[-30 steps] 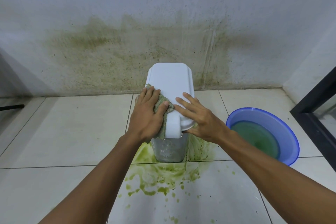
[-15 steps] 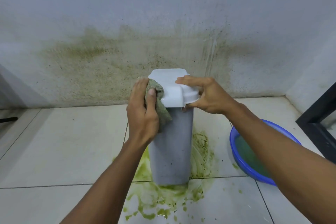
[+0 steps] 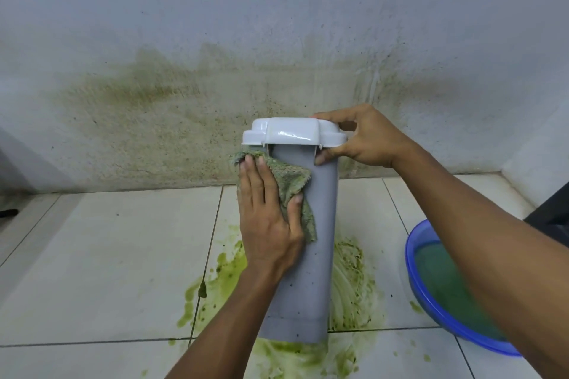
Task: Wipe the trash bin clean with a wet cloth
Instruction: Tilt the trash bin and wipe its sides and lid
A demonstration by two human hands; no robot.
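Trash bin (image 3: pixel 311 286), grey and tall, is seen standing on the floor near the middle of the scene, close to the far wall and tilted slightly. The wall (image 3: pixel 277 24) is marked low down by a broad greenish stain (image 3: pixel 154 120). The tiled floor (image 3: pixel 107 255) is smeared with a green spill (image 3: pixel 351 286) around the bin's base. A blue basin (image 3: pixel 409 258) holding greenish water is set on the floor to the right, near the bin but apart from it. The bin is topped by a white lid (image 3: pixel 292 132). The left hand (image 3: pixel 268 224) is laid flat, fingers straight, and a green-soiled cloth (image 3: pixel 289 178) is pressed by it against the bin's upper left side, just below the lid. The lid's right edge is gripped by the right hand (image 3: pixel 366 141), fingers curled over the top and thumb underneath.
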